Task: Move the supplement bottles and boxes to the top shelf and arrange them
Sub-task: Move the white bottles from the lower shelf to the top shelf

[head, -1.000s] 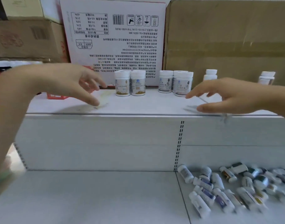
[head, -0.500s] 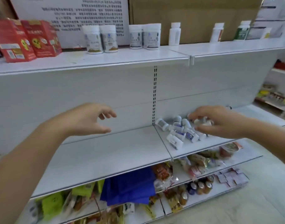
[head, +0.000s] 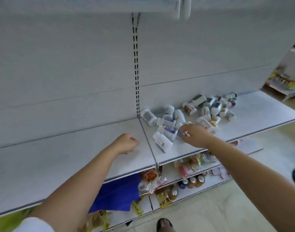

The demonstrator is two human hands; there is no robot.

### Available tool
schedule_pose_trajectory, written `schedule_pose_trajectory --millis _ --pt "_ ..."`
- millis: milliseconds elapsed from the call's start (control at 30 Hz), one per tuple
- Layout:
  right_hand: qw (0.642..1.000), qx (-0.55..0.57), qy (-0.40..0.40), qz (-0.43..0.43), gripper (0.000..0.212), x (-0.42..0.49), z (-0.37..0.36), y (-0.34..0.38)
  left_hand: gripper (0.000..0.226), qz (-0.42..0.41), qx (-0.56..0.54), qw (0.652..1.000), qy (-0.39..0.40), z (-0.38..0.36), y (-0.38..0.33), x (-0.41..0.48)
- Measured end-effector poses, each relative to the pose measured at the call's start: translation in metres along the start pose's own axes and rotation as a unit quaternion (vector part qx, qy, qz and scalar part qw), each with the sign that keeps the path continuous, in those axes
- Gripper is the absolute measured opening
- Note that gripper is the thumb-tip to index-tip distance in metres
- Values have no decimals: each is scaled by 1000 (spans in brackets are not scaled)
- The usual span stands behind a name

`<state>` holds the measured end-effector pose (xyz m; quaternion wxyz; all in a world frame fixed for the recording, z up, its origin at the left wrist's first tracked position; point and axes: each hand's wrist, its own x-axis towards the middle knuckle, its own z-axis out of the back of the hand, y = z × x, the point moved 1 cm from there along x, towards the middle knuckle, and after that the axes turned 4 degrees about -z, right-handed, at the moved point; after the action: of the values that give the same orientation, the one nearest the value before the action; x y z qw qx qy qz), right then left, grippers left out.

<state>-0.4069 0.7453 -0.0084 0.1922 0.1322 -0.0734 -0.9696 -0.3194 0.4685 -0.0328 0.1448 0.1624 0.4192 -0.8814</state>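
Several white supplement bottles [head: 210, 108] lie in a loose pile on the right half of the grey middle shelf [head: 68, 156]. One bottle [head: 163, 142] lies on its side nearest the shelf's front edge. My right hand [head: 196, 135] reaches into the near side of the pile, and its fingers curl round a small bottle [head: 181, 131] with a blue and red label. My left hand [head: 126, 143] hovers over the bare left half of the shelf, fingers loosely curled and holding nothing. Only the underside of the top shelf [head: 93, 5] shows along the upper edge.
Below the middle shelf, lower shelves hold snack packets [head: 150, 180], a blue sheet [head: 116, 193] and cans [head: 193, 180]. My sandalled foot [head: 164, 223] stands on the tiled floor. Another stocked rack [head: 285, 82] stands at the far right.
My view dropped from the top shelf to the middle one. Both hands came down; the right went into the bottle pile and closed on a small bottle, the left lowered over the bare shelf.
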Motion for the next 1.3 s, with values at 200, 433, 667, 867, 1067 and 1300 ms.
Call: schedule_pose_trajectory --millis 200,433,667,867,1067,1300 --pt "997 -74 -20 14 40 78 -41 -8 53 66 -128 990 -4 -86 -43 75" --pt "996 -50 -67 26 46 97 -54 4 37 59 -226 972 -40 -86 -41 86" --pt "837 542 52 -60 26 16 9 46 19 -39 -350 936 -19 -15 -45 13" --pt "716 686 124 35 34 -106 87 115 30 -98 -460 882 25 61 -86 -114" --pt "637 764 56 80 31 -200 167 180 50 -274 -376 883 60 122 -135 -242" --pt "664 714 -12 222 21 -214 268 202 30 -446 -258 855 -69 219 -196 -284"
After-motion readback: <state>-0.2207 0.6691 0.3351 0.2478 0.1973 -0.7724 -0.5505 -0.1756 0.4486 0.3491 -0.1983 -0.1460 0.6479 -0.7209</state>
